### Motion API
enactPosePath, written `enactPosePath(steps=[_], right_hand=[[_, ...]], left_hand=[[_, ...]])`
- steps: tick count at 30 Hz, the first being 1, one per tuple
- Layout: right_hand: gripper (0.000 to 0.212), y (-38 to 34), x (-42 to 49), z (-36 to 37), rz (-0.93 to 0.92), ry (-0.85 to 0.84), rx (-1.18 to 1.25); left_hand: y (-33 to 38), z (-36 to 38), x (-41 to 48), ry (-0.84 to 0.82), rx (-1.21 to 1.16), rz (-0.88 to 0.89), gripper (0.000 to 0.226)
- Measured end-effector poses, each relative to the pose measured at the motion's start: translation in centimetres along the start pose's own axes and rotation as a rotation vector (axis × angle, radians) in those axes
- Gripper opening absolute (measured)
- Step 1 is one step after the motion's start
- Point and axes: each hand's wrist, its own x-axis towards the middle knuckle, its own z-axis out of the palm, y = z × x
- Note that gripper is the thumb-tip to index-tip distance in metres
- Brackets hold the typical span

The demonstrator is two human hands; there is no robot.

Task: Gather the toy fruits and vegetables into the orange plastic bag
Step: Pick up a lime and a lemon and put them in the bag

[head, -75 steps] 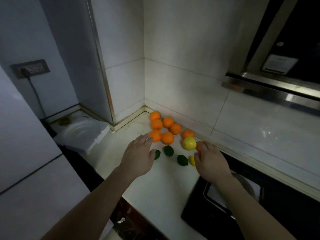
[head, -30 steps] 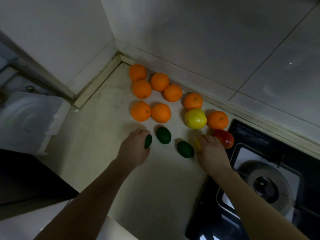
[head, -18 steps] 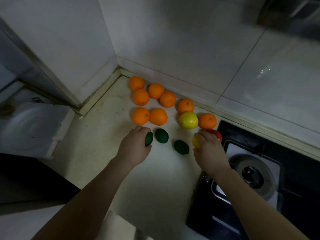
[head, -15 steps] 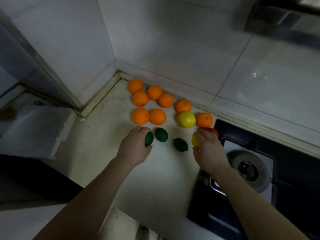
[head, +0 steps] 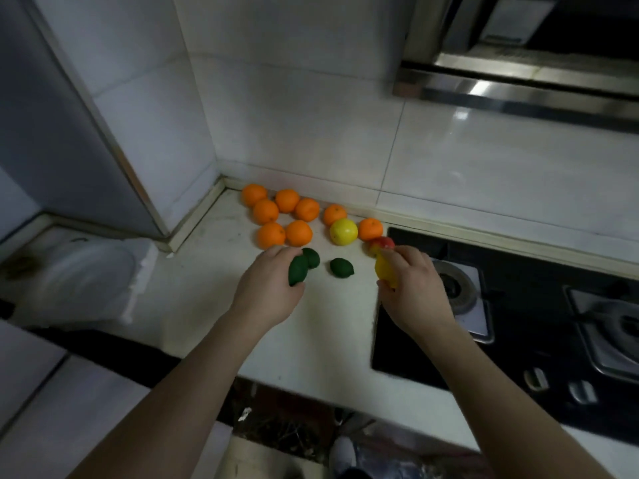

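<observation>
Both hands have risen from the counter [head: 207,278] with fruit since half a second earlier; the left hand [head: 268,292] wraps its fingers round a green lime [head: 297,270]; two loose limes [head: 341,267] lie beside it, oranges [head: 271,235] behind; the right hand [head: 413,293] grips a yellow lemon [head: 385,273] near a red fruit [head: 383,243] at the stove [head: 536,305] edge.

Left hand [head: 268,288] around green lime [head: 298,270], right hand [head: 415,292] around yellow lemon [head: 385,271], arms outstretched.
</observation>
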Motion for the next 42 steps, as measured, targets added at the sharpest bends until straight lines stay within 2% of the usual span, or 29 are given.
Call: enactPosePath(steps=[8,16,30,42], right_hand=[[0.054,-1.2,-5.0,-5.1,0.045,0.082,-0.015],[0.051,1.2,-10.8,-10.1,0.096,0.120,-0.009],[0.054,12.7,-27.7,-20.6,0.329,0.141,-0.088],[0.054,23.4,-35.7,-26.2,0.573,0.178,-0.201]], left_hand=[[5.3,-2.2,-3.4,0.007,-0.007,0.096,0.044],[11.4,-1.7,-6.5,0.015,-0.022,0.182,0.049],[29.2,6.1,-15.1,-0.121,-0.037,0.395,0.053],[42.9,15.5,-15.0,-0.272,-0.095,0.588,0.053]])
